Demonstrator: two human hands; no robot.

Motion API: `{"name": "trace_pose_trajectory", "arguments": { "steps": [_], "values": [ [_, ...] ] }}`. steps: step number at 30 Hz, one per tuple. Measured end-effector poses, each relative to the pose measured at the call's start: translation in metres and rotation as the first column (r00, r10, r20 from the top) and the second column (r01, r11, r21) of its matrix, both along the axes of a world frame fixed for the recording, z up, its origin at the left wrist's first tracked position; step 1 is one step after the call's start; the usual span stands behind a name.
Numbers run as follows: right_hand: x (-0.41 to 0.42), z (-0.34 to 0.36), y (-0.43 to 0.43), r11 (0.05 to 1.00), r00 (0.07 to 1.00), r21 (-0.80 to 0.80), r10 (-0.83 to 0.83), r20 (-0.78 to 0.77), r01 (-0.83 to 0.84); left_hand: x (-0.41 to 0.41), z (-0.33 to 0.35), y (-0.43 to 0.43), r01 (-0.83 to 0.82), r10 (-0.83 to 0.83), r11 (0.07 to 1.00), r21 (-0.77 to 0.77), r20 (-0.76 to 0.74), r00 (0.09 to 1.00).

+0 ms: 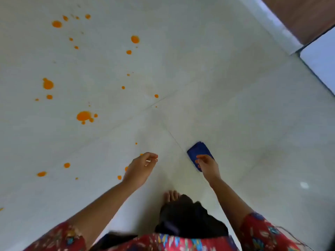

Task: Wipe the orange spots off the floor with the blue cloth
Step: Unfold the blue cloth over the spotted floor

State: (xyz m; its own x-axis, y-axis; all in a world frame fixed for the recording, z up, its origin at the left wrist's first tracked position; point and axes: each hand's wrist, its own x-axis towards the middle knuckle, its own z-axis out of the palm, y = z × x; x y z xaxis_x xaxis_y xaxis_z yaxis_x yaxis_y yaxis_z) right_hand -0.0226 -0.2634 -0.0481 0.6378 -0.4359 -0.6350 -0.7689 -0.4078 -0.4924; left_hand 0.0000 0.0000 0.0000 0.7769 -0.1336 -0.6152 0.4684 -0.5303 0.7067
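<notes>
- We see a pale tiled floor (226,98) filling most of the view, glossy, with thin dark grout lines crossing near the middle.
- A reddish-brown wall (308,13) and a white skirting strip (272,24) sit at the top right corner; a pale panel (320,58) lies below them, too blurred for us to name.
- Orange spots (83,115) scatter over the left half of the floor: bright, opaque, round to blobby, from big splats to tiny flecks; the biggest blob sits mid-left with small drops just beside it. More spots lie near the left hand, some partly hidden behind it.
- Red patterned sleeves (262,232) and a dark garment (188,218) fill the bottom edge; bare toes (172,195) peek out just above the dark cloth.
- Left hand (139,169) hangs above the floor, fingers loosely curled, thumb and forefinger close together; something small and pale shows at the fingertips, we cannot tell what or whether it is pinched.
- Right hand (208,165) grips the near end of the blue cloth, fingers closed on it, fingertips stained orange.
- Blue cloth (198,151): deep blue, folded into a small flat rectangle, just right of a grout line, right of centre, well apart from the big spots. We cannot tell if it touches the floor.
</notes>
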Motion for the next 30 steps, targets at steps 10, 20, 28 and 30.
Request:
{"name": "trace_pose_trajectory", "arguments": {
  "steps": [10,20,28,30],
  "values": [
    [-0.004,-0.152,-0.033,0.707,0.907,-0.597,0.412,-0.088,-0.379,0.035,-0.115,0.004,0.135,-0.128,0.987,-0.088,0.077,0.989],
    [0.042,-0.127,0.021,0.893,0.881,-0.354,0.384,0.276,-0.279,0.020,-0.085,0.055,0.025,-0.002,0.979,-0.200,0.115,0.993],
    [0.106,0.001,0.174,0.563,0.909,0.728,0.117,0.399,-0.392,0.025,-0.065,0.121,-0.386,0.414,0.879,-0.280,0.047,0.909],
    [0.118,0.017,0.195,0.464,0.915,0.791,0.146,0.377,-0.399,0.029,-0.061,0.123,-0.477,0.506,0.788,-0.389,-0.034,0.862]
  ]
}}
